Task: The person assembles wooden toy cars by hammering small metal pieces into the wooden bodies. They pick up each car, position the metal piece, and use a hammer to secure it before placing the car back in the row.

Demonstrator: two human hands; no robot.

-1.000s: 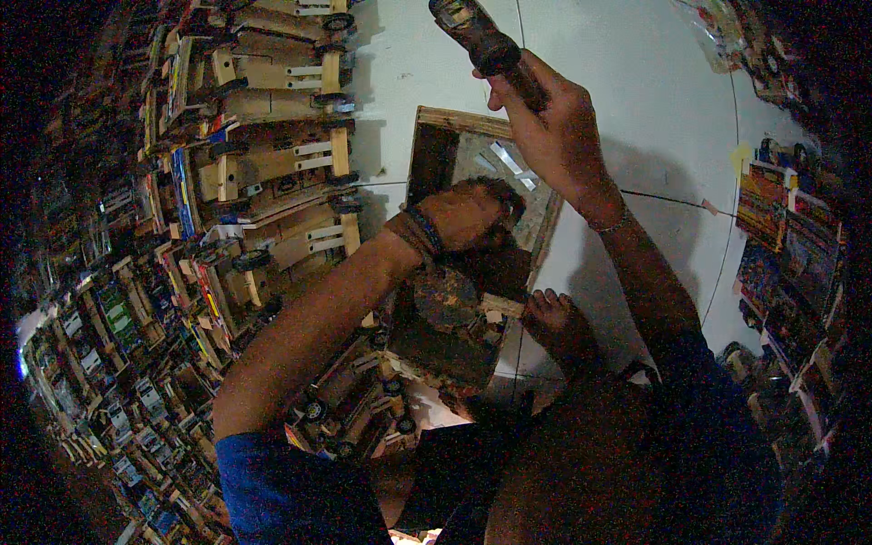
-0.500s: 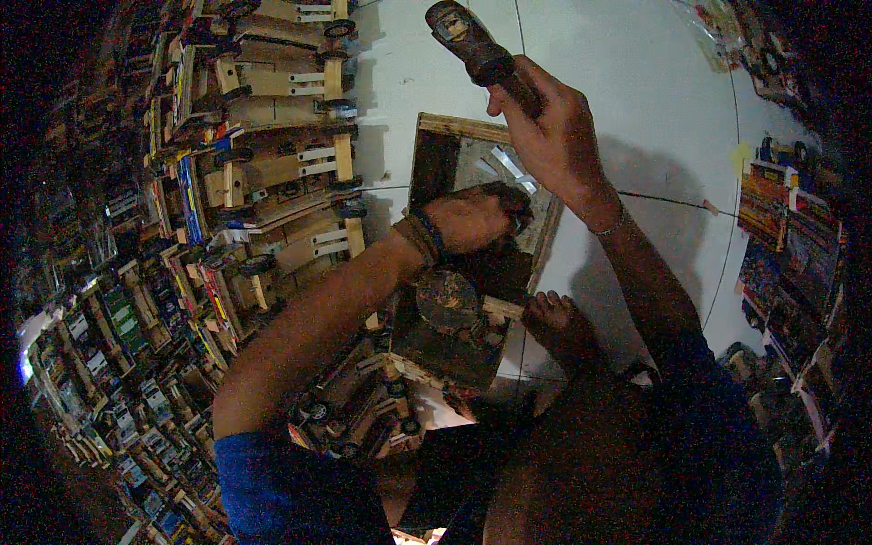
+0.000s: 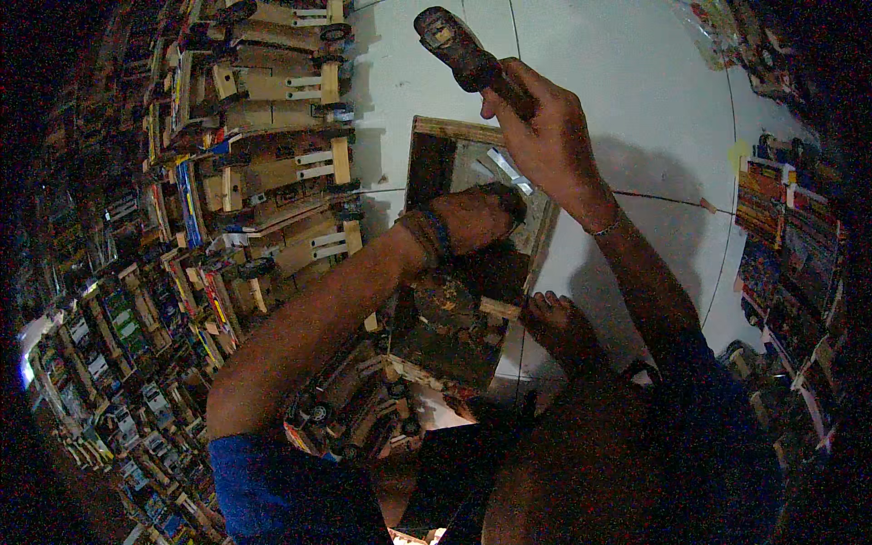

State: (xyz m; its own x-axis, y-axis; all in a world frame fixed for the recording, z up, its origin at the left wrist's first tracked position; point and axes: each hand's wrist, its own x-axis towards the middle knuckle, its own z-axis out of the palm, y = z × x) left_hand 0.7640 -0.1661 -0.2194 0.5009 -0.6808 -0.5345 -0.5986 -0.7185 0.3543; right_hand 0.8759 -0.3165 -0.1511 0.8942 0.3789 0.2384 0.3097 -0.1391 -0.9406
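My right hand (image 3: 552, 136) is closed around the narrower part of a dark, bulky tool (image 3: 454, 45), which has a thick rounded end and a small pale patch. It is held above the far end of a shallow wooden box (image 3: 454, 127). Inside that box, my left hand (image 3: 472, 218) reaches down with its fingers curled; the fingertips are in shadow, and what they grip cannot be made out. Just beyond it lie several shiny pale strips (image 3: 510, 171). A dark round piece (image 3: 443, 298) sits in the nearer half, beside a short wooden block (image 3: 500, 309).
Wooden toy trucks (image 3: 300, 168) with black wheels stand in rows along the left. More toy vehicles (image 3: 345, 409) lie close in front of me, and others with colourful panels (image 3: 763, 204) stand at the right. My bare foot (image 3: 559, 322) rests by the box on the white tiled floor (image 3: 654, 82).
The tool in my right hand has tipped slightly left and toward me. My left hand has shifted a little to the left inside the box.
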